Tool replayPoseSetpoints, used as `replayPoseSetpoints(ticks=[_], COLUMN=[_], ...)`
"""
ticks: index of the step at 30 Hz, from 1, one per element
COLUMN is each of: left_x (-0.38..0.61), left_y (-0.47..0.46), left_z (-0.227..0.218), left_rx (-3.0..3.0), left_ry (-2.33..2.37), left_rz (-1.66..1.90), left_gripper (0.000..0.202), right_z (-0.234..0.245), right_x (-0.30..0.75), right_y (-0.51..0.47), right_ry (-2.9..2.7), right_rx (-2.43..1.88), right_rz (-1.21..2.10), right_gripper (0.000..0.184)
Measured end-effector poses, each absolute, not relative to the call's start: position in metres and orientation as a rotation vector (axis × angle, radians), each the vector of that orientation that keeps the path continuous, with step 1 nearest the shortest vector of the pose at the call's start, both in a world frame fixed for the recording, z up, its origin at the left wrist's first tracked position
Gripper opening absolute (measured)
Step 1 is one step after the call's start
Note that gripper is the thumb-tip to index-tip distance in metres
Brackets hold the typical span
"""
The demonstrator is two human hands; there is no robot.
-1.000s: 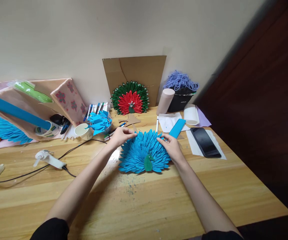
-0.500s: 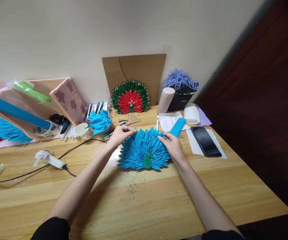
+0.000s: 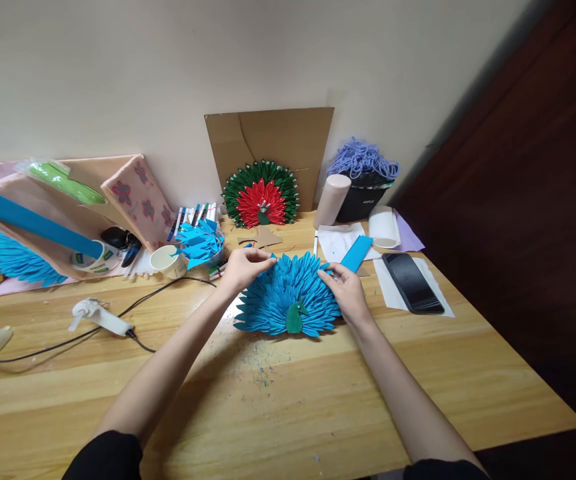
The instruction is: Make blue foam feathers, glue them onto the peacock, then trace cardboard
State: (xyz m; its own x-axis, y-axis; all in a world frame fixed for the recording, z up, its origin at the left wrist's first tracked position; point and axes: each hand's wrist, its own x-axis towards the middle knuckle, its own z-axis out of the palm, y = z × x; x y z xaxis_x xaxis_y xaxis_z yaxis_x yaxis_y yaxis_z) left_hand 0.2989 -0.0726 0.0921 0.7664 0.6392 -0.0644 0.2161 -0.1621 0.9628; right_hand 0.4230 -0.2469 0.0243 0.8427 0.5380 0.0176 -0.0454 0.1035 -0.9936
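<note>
Blue paper-petal peacock fan (image 3: pixel 288 297) was pinched at its top edge by left hand (image 3: pixel 245 267) and right hand (image 3: pixel 348 290); glued petals risked tearing loose under uneven pull.

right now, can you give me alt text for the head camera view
Both hands grip the upper edge of a blue paper peacock fan on a wooden table, left hand at its top left, right hand at its right. Behind stand a red and green peacock against cardboard; a phone lies right.
</note>
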Motion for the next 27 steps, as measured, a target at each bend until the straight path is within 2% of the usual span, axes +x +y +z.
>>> replayPoseSetpoints(ticks=[4, 8, 10, 13, 18, 22, 25, 27], left_x=[0.295, 0.273, 0.259, 0.245, 0.249, 0.253, 0.249, 0.246], left_y=[-0.056, -0.053, -0.068, -0.104, -0.135, -0.122, -0.109, -0.103], left_z=[0.096, 0.081, 0.067, 0.047, 0.029, 0.030, 0.032, 0.033], left_rx=[1.620, 1.328, 1.199, 1.008, 0.954, 0.959, 0.996, 1.029], left_ry=[0.648, 0.738, 0.754, 0.608, 0.686, 0.726, 0.742, 0.776], left_rz=[0.420, 0.674, 0.767, 0.556, 0.475, 0.492, 0.545, 0.586], left_gripper=[0.046, 0.056, 0.056, 0.058, 0.043, 0.043, 0.038, 0.036], right_z=[0.025, 0.029, 0.032, 0.033, 0.032, 0.028, 0.020, 0.014], right_x=[0.422, 0.422, 0.420, 0.411, 0.401, 0.425, 0.449, 0.456], right_y=[-0.247, -0.248, -0.248, -0.245, -0.239, -0.261, -0.294, -0.312], right_ry=[-0.386, -0.274, -0.208, -0.182, -0.270, -0.468, -0.714, -0.883], right_rx=[-1.378, -1.295, -1.238, -1.196, -1.261, -1.536, -1.986, -2.192], right_rz=[0.446, 0.413, 0.440, 0.498, 0.569, 0.628, 0.305, 0.234], right_gripper=[0.032, 0.032, 0.033, 0.034, 0.036, 0.035, 0.021, 0.014])
